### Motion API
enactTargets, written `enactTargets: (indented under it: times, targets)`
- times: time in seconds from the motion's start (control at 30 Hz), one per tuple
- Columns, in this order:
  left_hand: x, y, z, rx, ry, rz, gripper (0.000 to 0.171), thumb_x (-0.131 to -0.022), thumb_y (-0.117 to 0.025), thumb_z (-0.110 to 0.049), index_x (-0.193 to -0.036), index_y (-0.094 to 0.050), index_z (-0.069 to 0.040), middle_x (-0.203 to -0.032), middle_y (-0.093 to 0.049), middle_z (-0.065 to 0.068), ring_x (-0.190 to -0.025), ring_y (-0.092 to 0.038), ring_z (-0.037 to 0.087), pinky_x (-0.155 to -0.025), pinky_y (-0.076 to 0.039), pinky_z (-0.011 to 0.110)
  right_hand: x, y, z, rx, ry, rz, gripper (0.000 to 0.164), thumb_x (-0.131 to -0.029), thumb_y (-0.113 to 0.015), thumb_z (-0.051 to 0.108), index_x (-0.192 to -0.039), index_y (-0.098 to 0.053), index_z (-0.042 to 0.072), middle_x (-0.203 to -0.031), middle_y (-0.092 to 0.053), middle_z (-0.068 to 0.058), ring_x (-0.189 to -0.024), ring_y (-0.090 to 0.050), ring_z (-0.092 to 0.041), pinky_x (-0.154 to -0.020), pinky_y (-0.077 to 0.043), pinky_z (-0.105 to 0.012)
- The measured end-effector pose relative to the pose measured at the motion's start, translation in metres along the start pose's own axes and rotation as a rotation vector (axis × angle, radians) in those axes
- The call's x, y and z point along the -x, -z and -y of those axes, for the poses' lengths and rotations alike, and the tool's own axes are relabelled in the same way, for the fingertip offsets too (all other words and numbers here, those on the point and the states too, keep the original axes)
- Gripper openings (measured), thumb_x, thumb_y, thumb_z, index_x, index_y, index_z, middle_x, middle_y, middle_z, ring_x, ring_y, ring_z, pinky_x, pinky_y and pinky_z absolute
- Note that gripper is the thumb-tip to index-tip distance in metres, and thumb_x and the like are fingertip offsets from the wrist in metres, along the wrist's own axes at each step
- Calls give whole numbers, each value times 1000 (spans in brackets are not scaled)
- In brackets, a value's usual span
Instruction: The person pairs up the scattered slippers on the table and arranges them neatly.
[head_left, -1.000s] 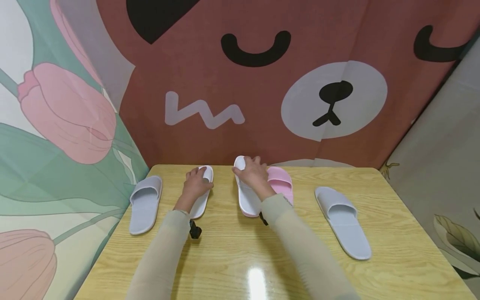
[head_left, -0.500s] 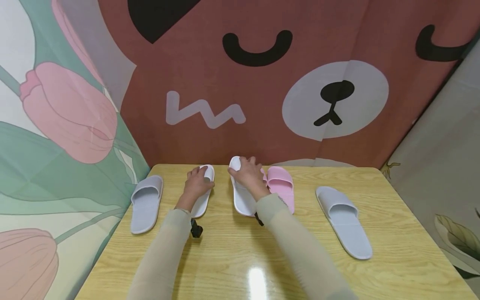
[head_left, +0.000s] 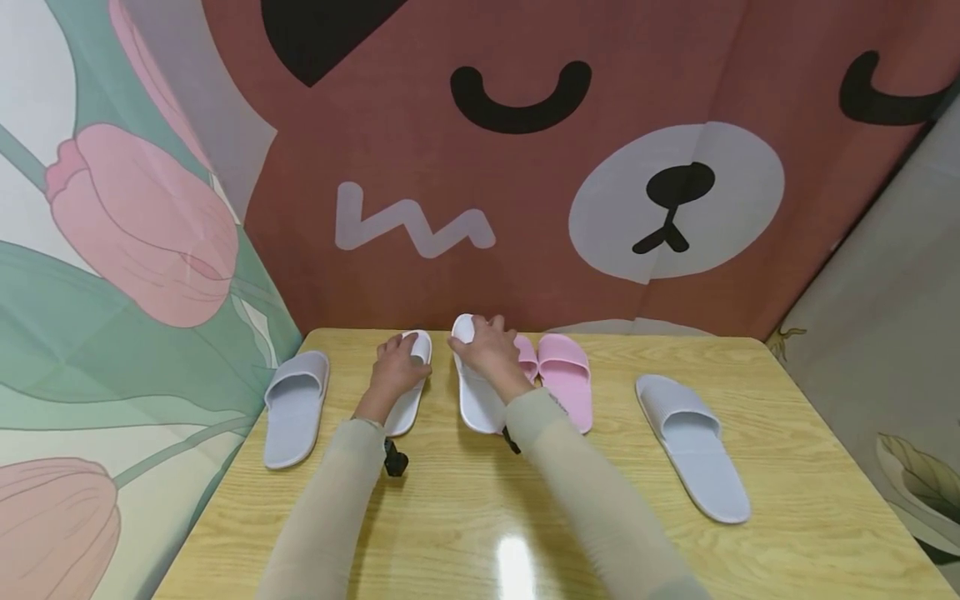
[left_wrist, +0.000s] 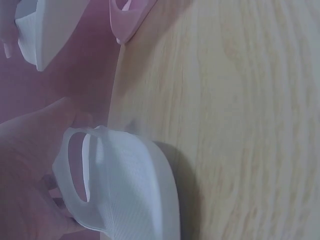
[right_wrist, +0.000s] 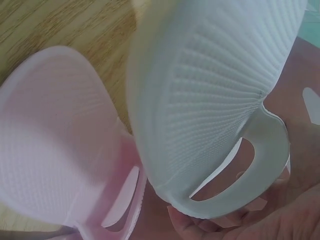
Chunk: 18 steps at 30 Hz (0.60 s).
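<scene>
My left hand (head_left: 393,367) grips a white slipper (head_left: 407,412) over its strap, near the table's back edge. The left wrist view shows this white slipper (left_wrist: 137,185) low over the wood, a shadow along its side. To the right, my right hand (head_left: 491,354) grips a second white slipper (head_left: 477,404) around its strap. In the left wrist view that second slipper (left_wrist: 55,30) appears raised off the table. Beside it stand two pink slippers, one pink slipper (head_left: 527,354) partly hidden behind my right hand and the other pink slipper (head_left: 566,392) in plain sight.
A light grey slipper (head_left: 292,417) lies at the left edge of the wooden table (head_left: 442,517). Another grey slipper (head_left: 697,450) lies slanted on the right. A bear-print cloth (head_left: 412,283) hangs right behind the table, with a floral cloth (head_left: 135,225) on the left.
My right hand has moved left with its white slipper, away from the pink pair, uncovering more of the nearer pink slipper. My left hand and its slipper have barely moved.
</scene>
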<state>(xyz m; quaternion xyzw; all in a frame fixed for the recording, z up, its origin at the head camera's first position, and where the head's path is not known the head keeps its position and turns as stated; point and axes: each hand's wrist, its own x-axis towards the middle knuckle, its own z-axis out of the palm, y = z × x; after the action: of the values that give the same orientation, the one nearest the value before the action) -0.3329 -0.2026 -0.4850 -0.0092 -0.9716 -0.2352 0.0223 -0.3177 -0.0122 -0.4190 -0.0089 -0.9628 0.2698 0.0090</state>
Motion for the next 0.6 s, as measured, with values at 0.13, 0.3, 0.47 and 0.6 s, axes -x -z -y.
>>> enactTargets:
  times: [0.13,0.3,0.47,0.6]
  targets:
    - [-1,0,1,-6,4,-2,78,-77,-66,-37,-144,-33,-15,-148,-25,19,-132,-22,40,-97,-33,59,0,-2,2,1,3,3,77,-78,-55,66,-140,-39,23,-127,-37,-13,-113,-40,-40,-82,-44,-54]
    - [-2,0,3,7,10,-4,78,-77,-66,-37,-144,-32,-15,-148,-24,19,-132,-21,41,-97,-32,60,0,-4,6,3,6,-8,74,-79,-57,63,-139,-41,22,-126,-38,-13,-112,-41,-40,-82,-44,-53]
    - [-2,-1,4,14,12,-4,78,-77,-66,-38,-144,-33,-16,-148,-24,18,-133,-21,40,-97,-33,61,0,-7,9,5,8,4,73,-79,-58,60,-139,-42,21,-125,-39,-14,-112,-42,-40,-81,-44,-54]
    - [-2,0,4,10,11,-7,78,-77,-66,-38,-144,-33,-16,-148,-24,18,-133,-21,41,-96,-33,61,-1,-9,10,-5,-1,-1,73,-79,-59,59,-139,-41,21,-126,-39,-14,-113,-42,-40,-82,-43,-54]
